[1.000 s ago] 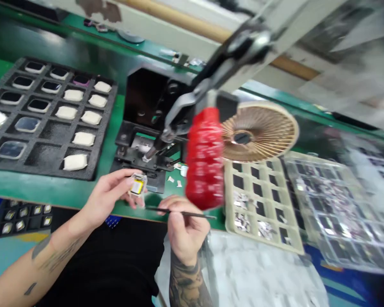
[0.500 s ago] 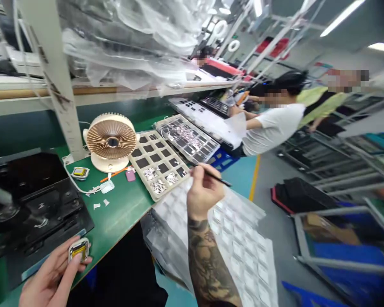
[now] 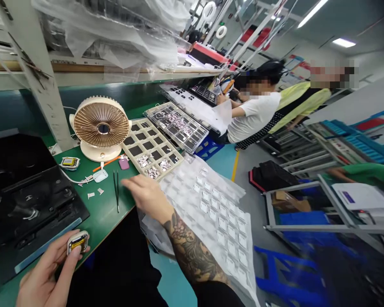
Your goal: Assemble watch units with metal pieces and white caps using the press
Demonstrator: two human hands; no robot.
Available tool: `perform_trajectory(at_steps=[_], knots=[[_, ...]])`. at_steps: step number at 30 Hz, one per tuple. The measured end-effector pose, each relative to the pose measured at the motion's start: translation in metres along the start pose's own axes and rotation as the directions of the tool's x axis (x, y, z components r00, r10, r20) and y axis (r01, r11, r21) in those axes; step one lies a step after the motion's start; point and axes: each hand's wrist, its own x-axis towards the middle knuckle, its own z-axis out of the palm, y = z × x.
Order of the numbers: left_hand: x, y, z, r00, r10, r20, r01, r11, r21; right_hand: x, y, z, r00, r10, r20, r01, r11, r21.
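At the lower left, my left hand [image 3: 48,268] pinches a small rounded-square watch-like case [image 3: 78,243] between thumb and fingers, a yellow piece showing inside it. My right hand [image 3: 145,196] is over the green bench edge, fingers loosely bent and holding nothing. Just left of its fingertips, black tweezers [image 3: 116,192] lie on the green mat [image 3: 104,217]. A similar case with a yellow part [image 3: 69,163] sits by the fan. Small white pieces [image 3: 96,193] lie near the tweezers, below a clear-white charger-like piece [image 3: 100,175].
A cream fan [image 3: 100,128] stands behind the mat. Compartment trays [image 3: 140,149] of small parts lie beyond my right hand. A black fixture [image 3: 35,192] occupies the left. Sheets of pocketed white packaging [image 3: 220,217] lie at right. A co-worker in a white shirt [image 3: 254,117] sits farther along.
My right hand has come left and down from the tray side and let go of the tweezers, which now lie on the mat. My left hand still holds the case. The view has shifted right.
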Motion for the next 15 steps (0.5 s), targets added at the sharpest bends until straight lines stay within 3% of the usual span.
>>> perform_trajectory(at_steps=[4, 9, 12, 15], knots=[[0.000, -0.007, 0.003, 1.000, -0.003, 0.017, 0.004, 0.998, -0.059, 0.005, 0.057, -0.031, 0.956, 0.279, -0.094, -0.275, 0.960, 0.054], [0.002, -0.014, 0.007, 0.999, 0.030, 0.015, -0.028, 0.994, -0.107, 0.034, 0.111, -0.029, 0.937, 0.345, -0.054, -0.344, 0.939, 0.025], [0.002, -0.010, 0.008, 1.000, -0.003, 0.011, 0.004, 0.987, -0.159, 0.041, 0.111, -0.023, 0.920, 0.373, -0.118, -0.371, 0.928, 0.045], [0.003, 0.002, 0.009, 0.998, -0.056, 0.013, 0.057, 0.967, -0.249, 0.033, 0.087, -0.027, 0.879, 0.402, -0.257, -0.386, 0.915, 0.114]])
